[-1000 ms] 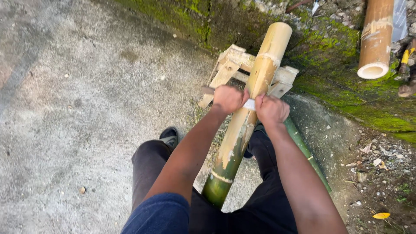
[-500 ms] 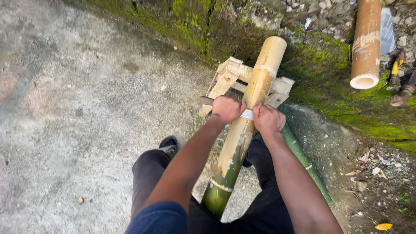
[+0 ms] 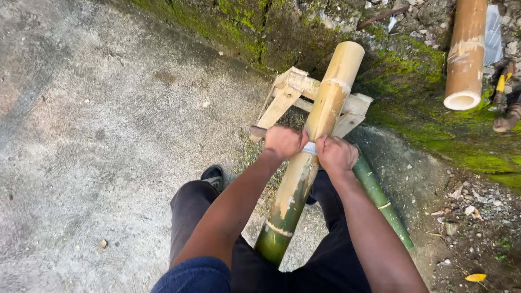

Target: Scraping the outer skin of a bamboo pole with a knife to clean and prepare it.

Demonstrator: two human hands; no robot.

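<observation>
A thick bamboo pole [image 3: 320,122] slants from between my legs up onto a small wooden stand [image 3: 290,89]; its lower part is green, its upper part pale and scraped. A metal blade [image 3: 309,148] lies crosswise on the pole. My left hand [image 3: 283,142] is closed around the blade's wooden handle on the left. My right hand [image 3: 336,154] grips the blade's other end on the right. Both hands sit just below the stand.
A thinner green bamboo pole [image 3: 382,201] lies on the ground under my right arm. Another pale bamboo tube [image 3: 465,54] leans at the top right on a mossy wall [image 3: 412,65]. My black shoe [image 3: 213,176] rests on the concrete floor [image 3: 97,141]. Rubble lies at right.
Both hands with the blade have stayed at about the same place on the pole. The camera view has shifted slightly, with the pole's top end a little lower in the picture.
</observation>
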